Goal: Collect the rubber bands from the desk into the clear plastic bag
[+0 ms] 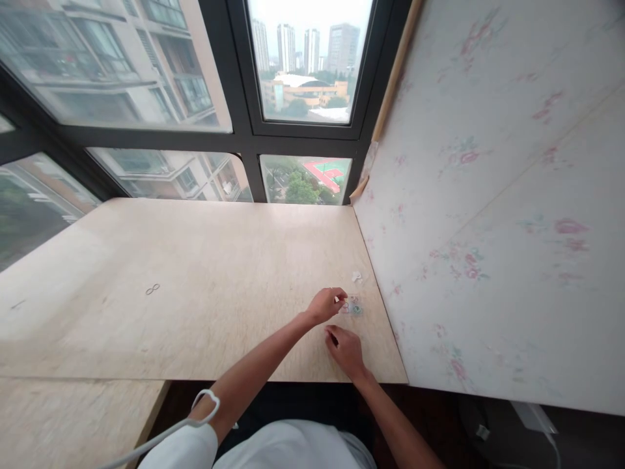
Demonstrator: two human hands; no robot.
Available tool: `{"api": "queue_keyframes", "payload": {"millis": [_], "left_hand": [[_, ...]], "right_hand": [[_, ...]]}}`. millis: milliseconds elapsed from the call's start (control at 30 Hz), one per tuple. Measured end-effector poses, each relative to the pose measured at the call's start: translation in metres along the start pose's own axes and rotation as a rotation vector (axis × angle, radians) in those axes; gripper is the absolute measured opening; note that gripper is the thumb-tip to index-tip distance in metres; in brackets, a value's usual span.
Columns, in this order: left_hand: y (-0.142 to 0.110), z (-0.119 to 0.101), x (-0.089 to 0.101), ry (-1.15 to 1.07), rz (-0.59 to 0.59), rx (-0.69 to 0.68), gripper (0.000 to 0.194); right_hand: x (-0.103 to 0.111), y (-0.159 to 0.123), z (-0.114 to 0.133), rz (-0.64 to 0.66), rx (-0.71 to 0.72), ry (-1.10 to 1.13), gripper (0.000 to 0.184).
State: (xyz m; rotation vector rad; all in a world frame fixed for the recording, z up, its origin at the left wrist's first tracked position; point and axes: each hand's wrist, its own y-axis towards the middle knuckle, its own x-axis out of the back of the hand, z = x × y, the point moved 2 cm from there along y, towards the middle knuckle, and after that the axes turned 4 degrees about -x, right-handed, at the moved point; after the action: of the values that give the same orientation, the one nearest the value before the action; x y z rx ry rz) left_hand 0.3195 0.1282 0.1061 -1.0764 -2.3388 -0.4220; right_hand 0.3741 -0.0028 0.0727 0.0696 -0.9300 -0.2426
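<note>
My left hand (326, 305) reaches to the left edge of a small clear box (355, 306), its thumb and fingertips pinched together. Inside the box are tiny coloured pieces, some of them ring-like, too small to name. Whatever the left fingertips hold, if anything, is too small to make out. Just below the box, my right hand (346, 352) rests on the light wooden tabletop (219, 260) with its fingers curled and thumb against them. Its fingertips also hide any small thing they may hold. A small white crumpled piece (357, 277) lies beyond the box.
Two thin dark rings (153, 289) form a figure-eight on the table at left. A short thin dark strip (17, 304) lies farther left. A flower-patterned wall (488, 215) bounds the right side, dark window frames (244, 140) the back. A white cable (156, 443) crosses my left sleeve.
</note>
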Motion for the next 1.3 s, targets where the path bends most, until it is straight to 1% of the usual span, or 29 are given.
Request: {"api": "queue_keyframes", "payload": {"millis": [133,267,333,433,533,700,767,867,967,1067,1167,1300], "left_hand": [[0.002,0.002,-0.009,0.011,0.001,0.022,0.022],[-0.002,0.003,-0.011,-0.041,-0.025,0.041,0.025],[-0.005,0.003,-0.009,-0.073,-0.064,0.055,0.022],[-0.017,0.006,-0.005,-0.14,-0.156,0.097,0.019],[-0.038,0.013,-0.001,-0.189,-0.261,0.161,0.017],[-0.091,0.035,0.005,-0.178,-0.401,0.287,0.018],[-0.114,0.046,0.011,-0.158,-0.459,0.297,0.018],[-0.144,0.059,0.025,-0.084,-0.544,0.267,0.018],[-0.169,0.069,0.042,-0.033,-0.631,0.261,0.018],[-0.187,0.076,0.053,-0.036,-0.698,0.272,0.017],[-0.195,0.08,0.056,-0.063,-0.685,0.248,0.017],[-0.195,0.084,0.053,-0.054,-0.648,0.243,0.015]], "right_hand": [[0.001,0.001,0.0,-0.002,0.002,0.0,0.027],[0.001,0.0,-0.001,-0.008,0.002,0.024,0.028],[0.001,0.0,-0.002,-0.005,-0.005,0.032,0.028],[0.0,0.0,-0.003,0.0,-0.014,0.037,0.028],[-0.001,0.0,-0.004,0.006,-0.02,0.041,0.028],[0.0,-0.001,-0.004,0.007,-0.049,0.071,0.031],[0.001,-0.001,-0.004,0.019,-0.071,0.077,0.034],[0.002,0.004,0.002,0.044,-0.078,0.071,0.039],[-0.005,0.018,0.021,0.092,-0.039,0.1,0.043],[-0.026,0.043,0.057,0.135,0.033,0.184,0.043],[-0.059,0.075,0.106,0.189,0.161,0.221,0.04],[-0.116,0.126,0.181,0.295,0.313,0.193,0.031]]}}
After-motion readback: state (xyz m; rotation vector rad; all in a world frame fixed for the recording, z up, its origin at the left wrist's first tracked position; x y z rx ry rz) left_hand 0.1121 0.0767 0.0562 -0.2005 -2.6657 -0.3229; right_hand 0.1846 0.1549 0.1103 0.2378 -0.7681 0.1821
